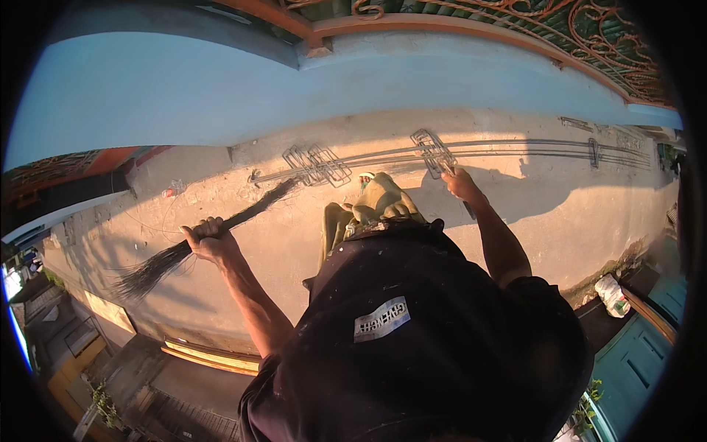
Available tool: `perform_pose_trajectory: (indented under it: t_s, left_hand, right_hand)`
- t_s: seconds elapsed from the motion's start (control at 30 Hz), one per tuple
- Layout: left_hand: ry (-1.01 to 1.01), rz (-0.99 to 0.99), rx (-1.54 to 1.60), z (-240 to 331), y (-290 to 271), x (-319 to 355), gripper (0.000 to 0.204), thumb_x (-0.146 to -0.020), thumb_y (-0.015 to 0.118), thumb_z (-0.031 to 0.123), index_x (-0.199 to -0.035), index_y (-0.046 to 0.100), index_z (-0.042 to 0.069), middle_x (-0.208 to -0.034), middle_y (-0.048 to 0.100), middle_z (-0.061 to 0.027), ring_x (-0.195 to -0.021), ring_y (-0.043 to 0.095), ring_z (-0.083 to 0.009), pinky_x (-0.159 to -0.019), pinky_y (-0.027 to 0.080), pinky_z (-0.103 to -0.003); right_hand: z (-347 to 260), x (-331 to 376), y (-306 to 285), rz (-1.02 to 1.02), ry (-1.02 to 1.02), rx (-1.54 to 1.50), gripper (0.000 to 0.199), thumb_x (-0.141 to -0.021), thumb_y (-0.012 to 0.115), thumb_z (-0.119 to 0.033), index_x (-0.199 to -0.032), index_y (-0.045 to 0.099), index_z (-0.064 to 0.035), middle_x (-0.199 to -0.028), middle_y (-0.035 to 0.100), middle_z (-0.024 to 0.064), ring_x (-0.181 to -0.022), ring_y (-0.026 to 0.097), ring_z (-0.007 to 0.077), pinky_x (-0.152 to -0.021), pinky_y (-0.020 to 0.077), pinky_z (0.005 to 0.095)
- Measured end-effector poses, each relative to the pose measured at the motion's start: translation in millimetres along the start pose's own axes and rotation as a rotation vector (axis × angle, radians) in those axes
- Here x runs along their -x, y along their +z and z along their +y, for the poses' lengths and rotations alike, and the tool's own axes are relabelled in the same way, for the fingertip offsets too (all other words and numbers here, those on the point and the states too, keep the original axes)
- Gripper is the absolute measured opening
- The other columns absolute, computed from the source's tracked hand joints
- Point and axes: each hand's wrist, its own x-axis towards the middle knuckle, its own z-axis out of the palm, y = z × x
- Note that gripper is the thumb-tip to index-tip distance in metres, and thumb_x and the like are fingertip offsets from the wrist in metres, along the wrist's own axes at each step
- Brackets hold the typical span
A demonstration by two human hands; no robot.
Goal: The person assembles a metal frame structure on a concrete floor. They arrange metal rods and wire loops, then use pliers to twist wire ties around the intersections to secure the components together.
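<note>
My left hand (210, 239) is closed around the middle of a bundle of thin dark wires (166, 264). The strands fan out at the lower left, and the other end reaches toward the rebar stirrups (318, 165). Out to the right, my right hand (462, 184) is wrapped round a slim dark hand tool (470, 211) whose exact kind is unclear. Its tip is close to a second group of stirrups (433, 151). Long steel bars (508, 144) run through the stirrup groups, low over the ground.
A light blue wall (184, 88) with an orange-brown railing (471, 26) borders the far side. Sunlit concrete ground (287, 243) lies around me. Wooden planks (210, 357) are at the near left. A white sack (612, 296) stands by the turquoise door (633, 368) at right.
</note>
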Motion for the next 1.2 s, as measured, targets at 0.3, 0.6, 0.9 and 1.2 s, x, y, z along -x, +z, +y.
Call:
perform_pose_trajectory:
  t_s: [0.3,0.6,0.9,1.2]
  left_hand:
    - [-0.843,0.261,0.314,-272,97,17,0.043,-0.1,0.032,0.041,-0.068,0.035,0.012,-0.051,0.036,-0.0035,-0.046,0.044,-0.0234,-0.065,0.047,-0.047]
    - [-1.154,0.308,0.29,-497,201,86,0.043,-0.096,0.036,0.048,-0.09,0.044,0.006,-0.075,0.048,-0.0105,-0.075,0.051,-0.0281,-0.082,0.042,-0.057]
    - [-1.328,-0.969,-0.634,-524,134,89,0.081,-0.086,0.068,0.037,-0.144,0.026,0.001,-0.142,0.036,-0.0245,-0.129,0.041,-0.0395,-0.105,0.035,-0.054]
    - [-1.113,-1.374,-0.601,-276,63,117,0.034,-0.088,0.068,0.017,-0.116,0.063,-0.001,-0.1,0.068,-0.0079,-0.081,0.064,-0.0144,-0.066,0.05,-0.028]
  right_hand:
    - [80,79,2,0.0,0.176,0.323,0.037,-0.091,0.053,-0.033,-0.094,0.061,0.0021,-0.091,0.065,0.0222,-0.089,0.062,0.0405,-0.078,0.0478,0.0473]
    - [177,169,19,0.198,0.642,-0.101,0.029,-0.089,0.057,-0.029,-0.084,0.057,-0.0012,-0.069,0.06,0.0133,-0.059,0.06,0.0226,-0.054,0.0457,0.0385]
    - [119,156,89,0.199,0.627,-0.285,0.028,-0.09,0.058,-0.029,-0.081,0.057,-0.0023,-0.064,0.059,0.0099,-0.056,0.057,0.0182,-0.051,0.0439,0.0346]
    - [-105,91,114,0.099,0.086,-0.702,0.029,-0.086,0.068,-0.032,-0.077,0.063,-0.0045,-0.064,0.062,0.0024,-0.051,0.053,0.0086,-0.049,0.0424,0.0249]
